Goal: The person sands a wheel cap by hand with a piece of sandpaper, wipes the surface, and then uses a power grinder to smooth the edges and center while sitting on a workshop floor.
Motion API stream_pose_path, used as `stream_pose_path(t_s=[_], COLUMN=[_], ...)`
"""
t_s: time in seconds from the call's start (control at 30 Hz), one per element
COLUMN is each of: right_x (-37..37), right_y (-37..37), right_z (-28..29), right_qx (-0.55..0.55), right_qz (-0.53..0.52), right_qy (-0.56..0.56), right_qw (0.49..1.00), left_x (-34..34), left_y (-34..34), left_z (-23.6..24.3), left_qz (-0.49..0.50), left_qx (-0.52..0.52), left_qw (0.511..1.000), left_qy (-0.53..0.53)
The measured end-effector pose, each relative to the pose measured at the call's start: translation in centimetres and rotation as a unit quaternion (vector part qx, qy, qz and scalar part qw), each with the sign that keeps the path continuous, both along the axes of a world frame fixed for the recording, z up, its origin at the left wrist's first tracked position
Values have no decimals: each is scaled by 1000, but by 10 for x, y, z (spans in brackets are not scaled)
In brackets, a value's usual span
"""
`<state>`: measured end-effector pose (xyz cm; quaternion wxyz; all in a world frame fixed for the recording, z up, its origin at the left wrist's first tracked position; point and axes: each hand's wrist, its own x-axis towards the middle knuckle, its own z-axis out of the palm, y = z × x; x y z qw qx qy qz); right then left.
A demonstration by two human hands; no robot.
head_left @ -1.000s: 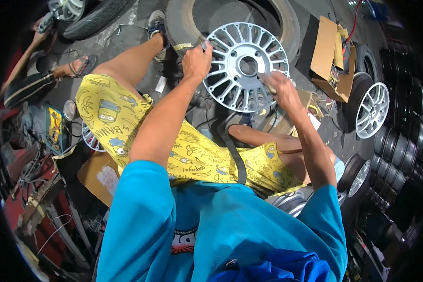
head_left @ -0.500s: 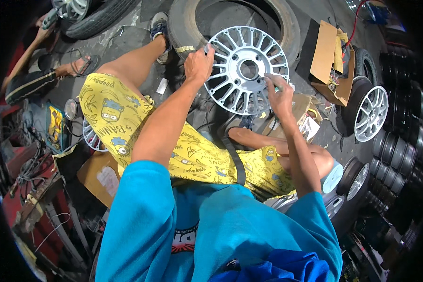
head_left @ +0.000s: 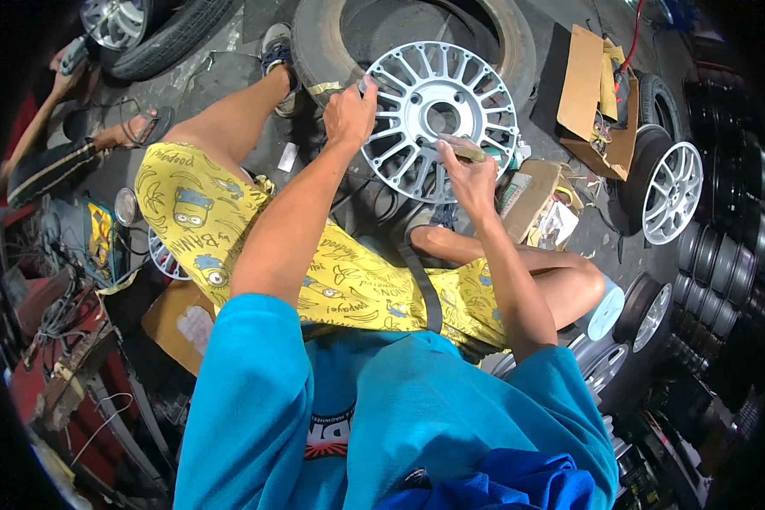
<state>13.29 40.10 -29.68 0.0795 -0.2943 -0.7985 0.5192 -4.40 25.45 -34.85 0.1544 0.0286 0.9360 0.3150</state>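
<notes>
The silver multi-spoke alloy wheel rim (head_left: 438,119) is gripped at its edge by the left hand (head_left: 349,115), fingers curled, while a small tan strip (head_left: 461,149) is pinched in the right hand (head_left: 470,177).

From my remote seat I see a dark, stained concrete floor (head_left: 229,72) crowded with clutter. An open brown cardboard box (head_left: 591,93) sits at the upper right beside a white spoked alloy wheel (head_left: 671,191), and a black rubber tyre (head_left: 174,34) lies at the upper left. Red metal equipment (head_left: 51,374) with tangled cables fills the lower left.

tyre and wheel workshop: worn tyres (head_left: 331,51), loose alloy rims (head_left: 671,191), stacked wheels (head_left: 722,263), cardboard scraps (head_left: 582,81) on grimy floor (head_left: 229,76).
</notes>
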Motion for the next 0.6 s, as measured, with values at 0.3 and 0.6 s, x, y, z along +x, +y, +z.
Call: stream_pose_path(t_s=[0.3, 0.6], right_x=[-6, 1], right_y=[7, -5], right_z=[-18, -4], right_qx=[-122, 134], right_qz=[-40, 43], right_qy=[35, 70], right_qw=[991, 988], left_x=[1, 1], left_y=[2, 0], left_z=[2, 3], left_qz=[-6, -6], left_qx=[-1, 2], left_qw=[1000, 1000], left_qy=[3, 9])
